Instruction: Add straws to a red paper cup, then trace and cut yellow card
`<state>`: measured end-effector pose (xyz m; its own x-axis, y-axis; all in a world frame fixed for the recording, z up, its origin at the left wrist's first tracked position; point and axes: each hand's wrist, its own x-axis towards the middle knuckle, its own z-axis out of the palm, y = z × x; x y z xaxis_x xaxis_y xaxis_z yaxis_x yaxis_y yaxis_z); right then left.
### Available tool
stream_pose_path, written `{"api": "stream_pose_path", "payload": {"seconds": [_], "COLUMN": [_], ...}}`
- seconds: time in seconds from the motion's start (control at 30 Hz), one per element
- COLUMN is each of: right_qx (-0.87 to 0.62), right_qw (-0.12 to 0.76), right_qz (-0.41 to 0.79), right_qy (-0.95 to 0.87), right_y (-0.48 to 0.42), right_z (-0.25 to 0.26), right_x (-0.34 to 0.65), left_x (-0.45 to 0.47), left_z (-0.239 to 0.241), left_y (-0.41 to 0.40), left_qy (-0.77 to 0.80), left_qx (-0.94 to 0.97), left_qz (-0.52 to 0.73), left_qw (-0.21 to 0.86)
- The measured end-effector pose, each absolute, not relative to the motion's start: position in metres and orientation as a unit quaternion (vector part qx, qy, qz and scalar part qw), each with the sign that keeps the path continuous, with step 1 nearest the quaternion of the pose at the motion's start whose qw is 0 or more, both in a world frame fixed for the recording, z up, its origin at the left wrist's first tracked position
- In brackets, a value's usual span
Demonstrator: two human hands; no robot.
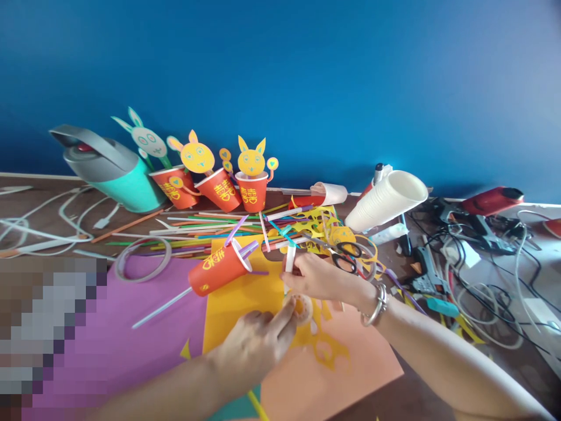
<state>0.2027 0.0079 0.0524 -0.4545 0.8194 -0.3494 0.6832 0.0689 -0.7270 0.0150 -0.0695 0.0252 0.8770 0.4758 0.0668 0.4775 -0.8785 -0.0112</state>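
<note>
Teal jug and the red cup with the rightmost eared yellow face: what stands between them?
In the head view, two other red cups stand there, with pale and yellow animal faces.

The brown table [421,394] carries purple paper [144,351], peach paper [302,386], straws [210,227], cables [44,235] and a turquoise flask [134,190].

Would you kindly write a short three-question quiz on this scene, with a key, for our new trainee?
1. Which is nearest the left hand?
A) The flask
B) A small pale ring
C) The glue gun

2. True or false: a silver bracelet is worn on the wrist of the right hand.

3. How many animal faces rise from red cups near the blue wall?

Key:
1. B
2. True
3. Three
</note>
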Motion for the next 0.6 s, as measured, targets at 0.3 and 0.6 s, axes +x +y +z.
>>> {"api": "stream_pose_path", "payload": {"seconds": [0.3, 0.6], "right_qx": [-0.538, -0.571], "right_qw": [0.177, 0.283], "right_qz": [0.435, 0.395], "right_qy": [-0.7, -0.662], "right_y": [-0.007, -0.035], "right_z": [0.046, 0.032], "right_x": [0.217, 0.23], "left_x": [0.015, 0.016], "left_z": [0.03, 0.033], "left_y": [-0.068, -0.065], "left_qy": [-0.25, -0.258], "left_qx": [-0.967, -0.964], "left_qz": [-0.046, -0.067], "left_qw": [0.018, -0.013]}}
